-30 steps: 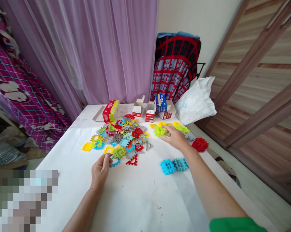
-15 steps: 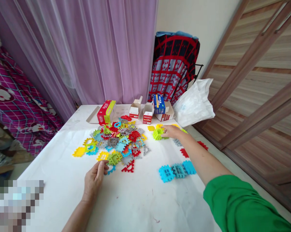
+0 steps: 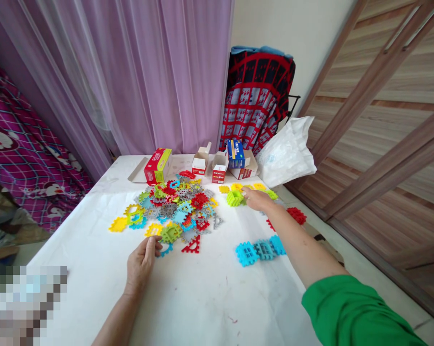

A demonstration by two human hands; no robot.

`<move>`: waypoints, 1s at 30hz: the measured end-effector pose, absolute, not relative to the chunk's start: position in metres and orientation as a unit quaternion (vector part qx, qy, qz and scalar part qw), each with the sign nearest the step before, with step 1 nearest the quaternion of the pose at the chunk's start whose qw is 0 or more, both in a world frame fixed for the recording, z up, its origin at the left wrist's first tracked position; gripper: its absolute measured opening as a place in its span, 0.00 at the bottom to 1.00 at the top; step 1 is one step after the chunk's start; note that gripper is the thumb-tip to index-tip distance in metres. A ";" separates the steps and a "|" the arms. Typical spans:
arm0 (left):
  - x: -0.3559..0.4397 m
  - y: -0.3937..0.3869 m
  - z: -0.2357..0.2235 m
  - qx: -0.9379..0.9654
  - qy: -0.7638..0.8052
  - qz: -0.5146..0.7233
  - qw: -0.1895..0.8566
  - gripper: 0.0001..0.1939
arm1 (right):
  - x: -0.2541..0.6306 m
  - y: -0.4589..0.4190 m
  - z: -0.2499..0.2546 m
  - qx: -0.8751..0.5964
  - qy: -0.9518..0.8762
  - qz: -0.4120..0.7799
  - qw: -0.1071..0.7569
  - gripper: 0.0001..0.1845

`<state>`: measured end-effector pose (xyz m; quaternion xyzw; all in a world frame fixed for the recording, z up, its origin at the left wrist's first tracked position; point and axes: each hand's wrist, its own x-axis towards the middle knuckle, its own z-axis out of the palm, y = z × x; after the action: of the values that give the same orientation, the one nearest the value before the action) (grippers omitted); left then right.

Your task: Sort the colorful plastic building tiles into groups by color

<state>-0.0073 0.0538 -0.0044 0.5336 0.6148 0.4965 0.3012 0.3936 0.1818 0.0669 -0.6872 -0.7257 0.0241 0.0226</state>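
Note:
My right hand (image 3: 255, 200) reaches across to the back right of the table. Its fingers are closed on light-green interlocking plastic tiles (image 3: 234, 198), partly hiding them. My left hand (image 3: 142, 258) lies at the front edge of a mixed pile of toothed tiles (image 3: 169, 210), thumb and fingers drawn together. Its fingertips meet the edge of a green tile (image 3: 171, 232), beside a blue curved piece (image 3: 167, 250); what they hold, if anything, is hidden. A red triangular piece (image 3: 192, 245) lies just right of these.
Blue tile stacks (image 3: 247, 253) stand in a row under my right forearm. Red tiles (image 3: 296, 216) sit beyond it, and yellow tiles (image 3: 236, 187) lie behind the green ones. Small cartons (image 3: 219, 168), a red-and-yellow box (image 3: 158, 166) and a white bag (image 3: 287, 153) line the back.
My right hand has shifted only slightly at the light-green tiles. The view has moved a little, and more of the red tiles shows past my forearm. My left hand stays in place.

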 end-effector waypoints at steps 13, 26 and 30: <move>-0.006 0.053 -0.002 0.521 0.614 0.517 0.290 0.26 | 0.375 0.166 0.083 -0.729 -0.683 0.039 -0.021 0.32; -0.008 0.056 -0.009 0.623 0.612 0.474 0.115 0.14 | 0.208 0.056 0.004 -0.490 -0.749 0.162 0.415 0.16; -0.001 0.052 -0.006 0.737 0.595 0.320 -0.010 0.17 | 0.196 0.045 -0.018 -0.464 -0.748 0.177 0.440 0.16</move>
<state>-0.0008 0.0516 -0.0061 0.7369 0.5955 0.3199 -0.0100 0.1962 0.0455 -0.0178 -0.4642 -0.7482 0.1767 0.4399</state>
